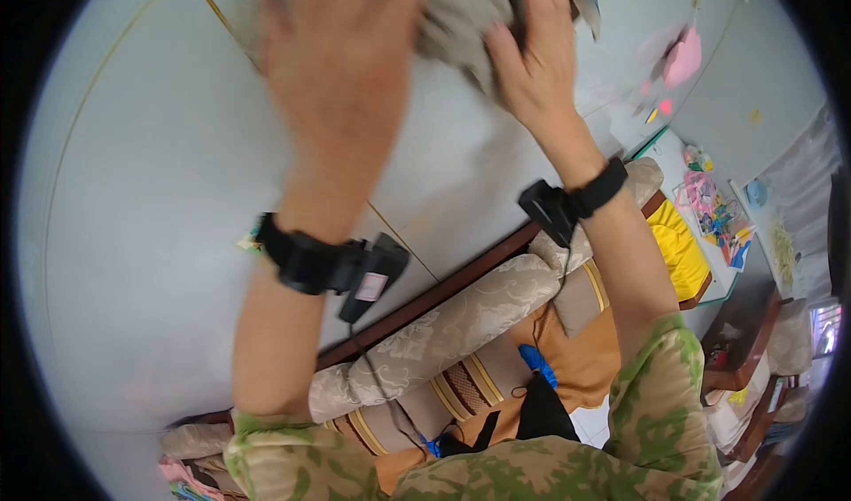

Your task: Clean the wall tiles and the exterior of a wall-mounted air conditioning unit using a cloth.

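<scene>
Against the pale, glossy wall [168, 164], a bunched grey cloth [456, 14] shows at the top of the head view, between and beneath both hands. My left hand [346, 45] is blurred and lies over the cloth's left part, fingers stretched upward and cut by the frame edge. On the right side, my right hand [539, 62] rests on the cloth with its thumb apart from its straight fingers. Part of something dark and blue [585, 3] shows beside those fingers. Each wrist wears a black strap with a small black device.
Below the wall stands a wooden-framed sofa with a patterned bolster [461, 324] and striped cushions [479, 381]. Black cables hang from the wrist devices. A yellow cloth [678, 248] and a table [722, 275] with colourful small items are at the right. A pink object [683, 56] hangs on the wall.
</scene>
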The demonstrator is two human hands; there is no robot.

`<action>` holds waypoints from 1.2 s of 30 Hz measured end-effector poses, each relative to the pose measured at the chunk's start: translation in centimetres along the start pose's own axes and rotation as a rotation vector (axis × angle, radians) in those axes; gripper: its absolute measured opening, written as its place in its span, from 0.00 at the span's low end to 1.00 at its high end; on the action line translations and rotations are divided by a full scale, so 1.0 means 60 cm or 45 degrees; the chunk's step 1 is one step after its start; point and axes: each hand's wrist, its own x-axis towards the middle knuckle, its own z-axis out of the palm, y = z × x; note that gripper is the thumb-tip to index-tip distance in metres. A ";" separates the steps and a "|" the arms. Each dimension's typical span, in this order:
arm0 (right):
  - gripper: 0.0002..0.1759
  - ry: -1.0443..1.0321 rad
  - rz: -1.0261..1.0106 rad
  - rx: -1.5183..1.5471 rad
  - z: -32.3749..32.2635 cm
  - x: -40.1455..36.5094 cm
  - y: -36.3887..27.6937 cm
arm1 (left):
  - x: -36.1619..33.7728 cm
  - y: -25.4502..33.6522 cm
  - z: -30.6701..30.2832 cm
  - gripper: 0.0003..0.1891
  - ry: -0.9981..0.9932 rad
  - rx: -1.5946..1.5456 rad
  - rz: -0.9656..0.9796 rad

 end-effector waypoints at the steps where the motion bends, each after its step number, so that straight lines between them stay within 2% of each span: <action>1: 0.38 0.117 0.078 0.022 0.040 0.044 -0.046 | 0.028 -0.039 0.001 0.16 0.075 0.241 0.052; 2: 0.39 -0.009 0.108 -0.163 0.034 0.059 -0.099 | 0.035 -0.040 -0.011 0.16 0.090 0.234 0.065; 3: 0.40 -0.137 0.140 -0.346 0.020 0.063 -0.143 | 0.036 -0.038 -0.037 0.19 -0.104 0.145 0.014; 4: 0.40 -0.121 0.143 -0.354 0.030 0.058 -0.145 | 0.038 -0.037 -0.050 0.22 -0.299 0.058 -0.039; 5: 0.41 -0.029 0.126 -0.217 0.046 0.036 -0.140 | 0.035 -0.033 -0.046 0.17 -0.144 0.106 -0.005; 6: 0.42 0.059 0.109 -0.079 0.059 0.010 -0.135 | 0.014 -0.035 -0.040 0.18 -0.164 0.012 -0.008; 7: 0.41 0.030 0.144 -0.028 0.065 -0.024 -0.135 | -0.017 -0.033 -0.036 0.18 -0.187 -0.082 -0.014; 9: 0.38 -0.192 0.331 -0.079 0.062 -0.123 -0.143 | -0.083 -0.008 -0.046 0.14 -0.275 -0.236 0.071; 10: 0.37 -0.366 0.514 -0.033 0.050 -0.174 -0.156 | -0.127 0.008 -0.056 0.14 -0.449 -0.320 0.062; 11: 0.35 -0.418 0.519 -0.062 0.045 -0.233 -0.164 | -0.169 0.025 -0.070 0.15 -0.618 -0.400 0.052; 13: 0.38 -0.497 0.720 0.059 0.037 -0.350 -0.189 | -0.236 0.062 -0.099 0.15 -0.754 -0.362 0.131; 14: 0.38 -0.485 0.702 0.058 0.019 -0.364 -0.207 | -0.264 0.077 -0.108 0.16 -0.751 -0.438 0.060; 16: 0.42 -0.483 1.230 0.647 -0.013 -0.379 -0.233 | -0.271 0.093 -0.130 0.17 -0.743 -0.503 -0.023; 17: 0.42 -0.484 1.220 0.652 -0.033 -0.358 -0.242 | -0.259 0.098 -0.143 0.18 -0.906 -0.742 -0.272; 18: 0.43 -0.261 1.593 1.275 -0.066 -0.311 -0.262 | -0.251 0.102 -0.154 0.19 -1.062 -0.979 -0.528; 19: 0.45 0.002 1.927 1.912 -0.092 -0.271 -0.279 | -0.246 0.107 -0.161 0.19 -1.060 -0.966 -0.537; 20: 0.45 -0.014 1.928 1.926 -0.102 -0.245 -0.285 | -0.241 0.111 -0.166 0.20 -1.075 -1.245 -1.029; 21: 0.45 -0.077 1.813 1.801 -0.106 -0.218 -0.286 | -0.235 0.112 -0.172 0.21 -1.045 -1.509 -1.528; 22: 0.46 -0.132 1.697 1.678 -0.107 -0.192 -0.287 | -0.219 0.102 -0.178 0.21 -1.039 -1.490 -1.533; 24: 0.46 -0.120 1.604 1.672 -0.105 -0.142 -0.280 | -0.163 0.062 -0.188 0.20 -0.969 -1.448 -1.109; 25: 0.46 -0.106 1.512 1.645 -0.101 -0.115 -0.275 | -0.137 0.040 -0.183 0.21 -0.887 -1.489 -1.032; 26: 0.44 -0.083 1.366 1.548 -0.101 -0.077 -0.272 | -0.107 0.014 -0.179 0.22 -0.807 -1.529 -0.955; 27: 0.43 -0.058 1.218 1.448 -0.099 -0.034 -0.269 | -0.063 -0.016 -0.187 0.22 -0.784 -1.402 -0.796; 28: 0.42 -0.001 1.047 1.314 -0.094 0.005 -0.262 | -0.017 -0.043 -0.193 0.21 -0.614 -1.274 -0.543; 30: 0.40 0.062 0.668 1.000 -0.080 0.089 -0.244 | 0.050 -0.106 -0.207 0.20 -0.357 -1.036 -0.416; 31: 0.40 0.074 0.462 0.816 -0.071 0.129 -0.231 | 0.074 -0.149 -0.203 0.18 -0.191 -0.758 -0.310; 32: 0.40 0.058 0.465 0.831 -0.054 0.168 -0.215 | 0.084 -0.190 -0.191 0.17 -0.029 -0.478 -0.200; 33: 0.39 0.044 0.207 0.452 -0.032 0.202 -0.199 | 0.080 -0.224 -0.171 0.17 -0.042 -0.461 -0.216; 34: 0.40 0.036 -0.056 0.076 -0.012 0.214 -0.195 | 0.073 -0.255 -0.151 0.22 -0.098 -0.021 -0.185; 35: 0.40 0.028 -0.058 0.094 0.002 0.203 -0.202 | 0.068 -0.271 -0.146 0.28 -0.153 0.417 -0.143; 36: 0.40 0.038 -0.031 0.151 0.017 0.186 -0.211 | 0.051 -0.280 -0.142 0.28 -0.161 0.431 -0.149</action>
